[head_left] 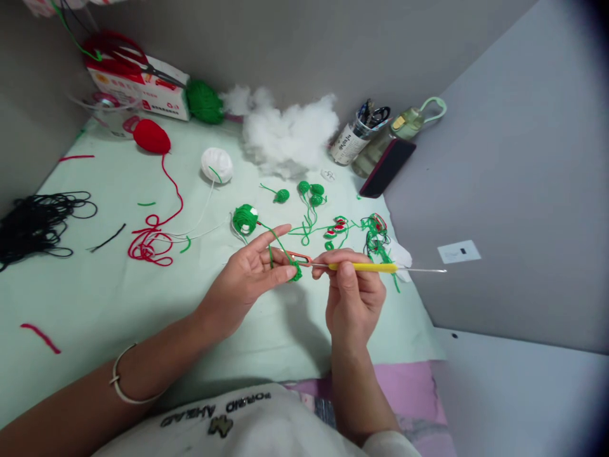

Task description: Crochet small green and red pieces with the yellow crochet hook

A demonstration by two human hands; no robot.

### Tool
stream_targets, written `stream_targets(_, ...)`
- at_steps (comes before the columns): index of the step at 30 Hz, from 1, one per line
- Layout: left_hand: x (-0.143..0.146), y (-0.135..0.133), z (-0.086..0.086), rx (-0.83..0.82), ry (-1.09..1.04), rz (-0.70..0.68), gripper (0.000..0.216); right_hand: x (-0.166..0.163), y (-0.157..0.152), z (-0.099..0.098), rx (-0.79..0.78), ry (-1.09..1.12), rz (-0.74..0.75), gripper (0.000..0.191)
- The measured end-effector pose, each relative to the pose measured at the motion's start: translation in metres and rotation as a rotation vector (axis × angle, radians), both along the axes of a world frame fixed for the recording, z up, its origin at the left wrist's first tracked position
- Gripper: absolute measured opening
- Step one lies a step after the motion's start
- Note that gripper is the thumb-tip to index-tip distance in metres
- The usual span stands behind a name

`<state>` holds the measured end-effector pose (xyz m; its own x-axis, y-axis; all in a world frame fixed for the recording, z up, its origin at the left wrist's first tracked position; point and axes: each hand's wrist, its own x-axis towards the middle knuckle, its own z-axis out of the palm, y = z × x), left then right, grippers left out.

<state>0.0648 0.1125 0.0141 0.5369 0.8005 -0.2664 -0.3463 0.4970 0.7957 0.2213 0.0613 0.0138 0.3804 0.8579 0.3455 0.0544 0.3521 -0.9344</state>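
Between the thumb and fingers of my left hand [247, 273] is a small green crochet piece [296, 273]. Green yarn runs over the raised left index finger from a green yarn ball [245, 219] on the table. My right hand [354, 292] grips a crochet hook with a yellow handle [366, 267]. One thin metal end points right, and the other reaches toward the green piece. An orange stitch marker [301, 258] sits at the piece, beside the left fingers; whether it is clipped on I cannot tell.
White stuffing [290, 136] lies at the back, near a pen cup [351, 143], a bottle [409, 124] and a phone [387, 168]. Red yarn [152, 136], white yarn [216, 165] and black cord [35, 225] are on the left. Several green crocheted balls [316, 190] lie ahead.
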Motion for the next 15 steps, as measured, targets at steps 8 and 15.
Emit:
stream_targets(8,-0.0002,-0.0001,0.0008,0.014,-0.007,-0.012,0.086,0.0005,-0.0004,0.0012,0.008,-0.047,-0.021,0.019)
stream_targets(15,-0.0001,0.001,0.001,0.023,0.003,-0.005,0.084,0.0005,-0.0024,0.0017,-0.019,-0.032,0.012,0.017)
